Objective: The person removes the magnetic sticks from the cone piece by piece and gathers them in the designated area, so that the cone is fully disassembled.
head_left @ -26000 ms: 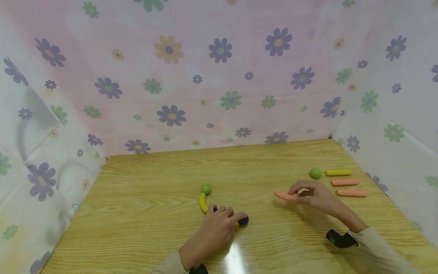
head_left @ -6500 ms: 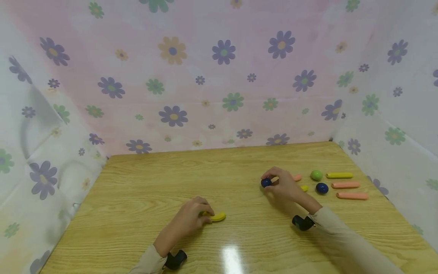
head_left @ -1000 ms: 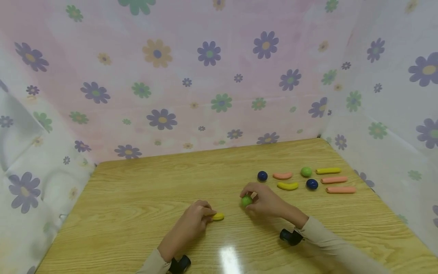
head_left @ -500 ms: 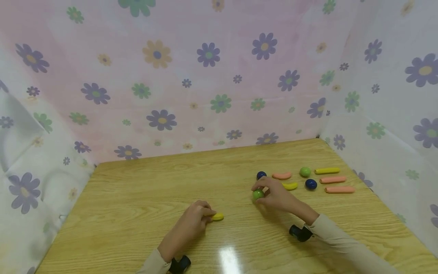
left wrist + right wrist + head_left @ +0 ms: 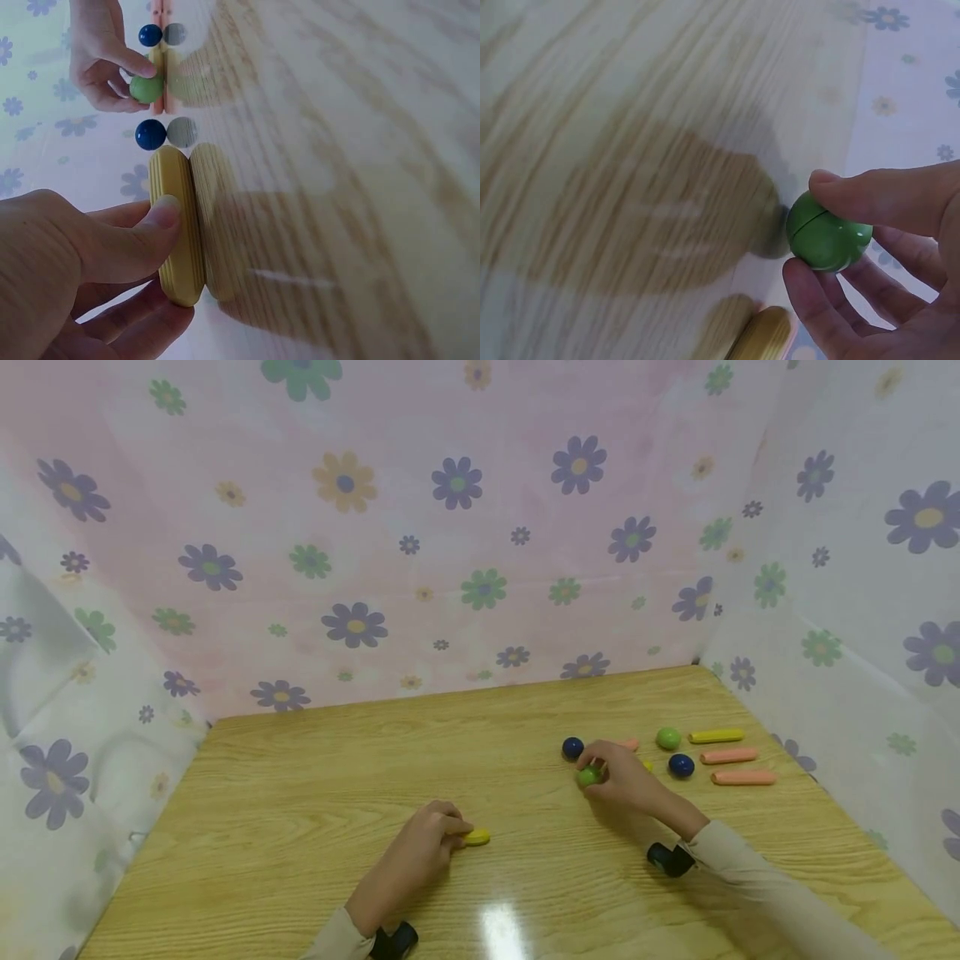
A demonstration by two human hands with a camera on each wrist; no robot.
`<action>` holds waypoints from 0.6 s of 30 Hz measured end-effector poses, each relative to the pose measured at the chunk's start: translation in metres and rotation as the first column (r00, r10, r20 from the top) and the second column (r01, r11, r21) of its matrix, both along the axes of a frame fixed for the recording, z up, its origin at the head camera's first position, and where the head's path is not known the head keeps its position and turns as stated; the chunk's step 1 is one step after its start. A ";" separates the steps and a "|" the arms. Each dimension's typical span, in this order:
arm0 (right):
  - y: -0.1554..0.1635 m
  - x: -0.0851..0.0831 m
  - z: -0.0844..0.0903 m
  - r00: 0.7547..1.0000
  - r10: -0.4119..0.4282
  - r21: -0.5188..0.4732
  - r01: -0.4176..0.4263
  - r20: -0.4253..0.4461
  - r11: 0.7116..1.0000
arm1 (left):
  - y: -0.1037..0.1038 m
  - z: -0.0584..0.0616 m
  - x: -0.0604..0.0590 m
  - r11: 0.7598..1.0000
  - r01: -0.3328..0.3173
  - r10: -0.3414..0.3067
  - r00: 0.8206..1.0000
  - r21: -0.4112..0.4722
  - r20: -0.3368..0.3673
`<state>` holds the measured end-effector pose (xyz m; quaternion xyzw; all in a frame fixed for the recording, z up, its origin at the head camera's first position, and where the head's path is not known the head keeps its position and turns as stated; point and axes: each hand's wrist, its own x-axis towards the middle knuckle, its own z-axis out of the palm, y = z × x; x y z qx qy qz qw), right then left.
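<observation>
My left hand (image 5: 420, 847) pinches a ribbed yellow curved piece (image 5: 477, 837) at the table's middle; the left wrist view shows thumb and fingers on that yellow piece (image 5: 184, 277). Farther right, my right hand (image 5: 626, 777) holds a green ball (image 5: 588, 777) between thumb and fingertips. A seam line crosses the green ball (image 5: 829, 236) in the right wrist view. Just behind it lies a dark blue ball (image 5: 573, 748). The right hand partly covers a pink curved piece (image 5: 630, 744) and another yellow curved piece (image 5: 648, 766).
To the right hand's right are a second green ball (image 5: 668, 739), another dark blue ball (image 5: 681, 766), a straight yellow stick (image 5: 716, 737) and two pink sticks (image 5: 729, 756). Flowered cloth (image 5: 420, 568) rises behind the wooden table (image 5: 337, 777) and at both sides.
Over the last second my right hand carries the green ball right and back, beside the dark blue ball. The left hand stays put. Since 26 s ago, more loose pieces lie at right.
</observation>
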<state>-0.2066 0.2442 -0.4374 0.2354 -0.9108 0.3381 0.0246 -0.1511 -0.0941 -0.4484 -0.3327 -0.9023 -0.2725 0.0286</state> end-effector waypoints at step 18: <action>-0.001 -0.006 -0.001 0.999 0.026 0.033 -0.025 -0.029 0.999 | 0.002 0.005 -0.002 0.999 0.050 -0.050 0.997 0.004 0.064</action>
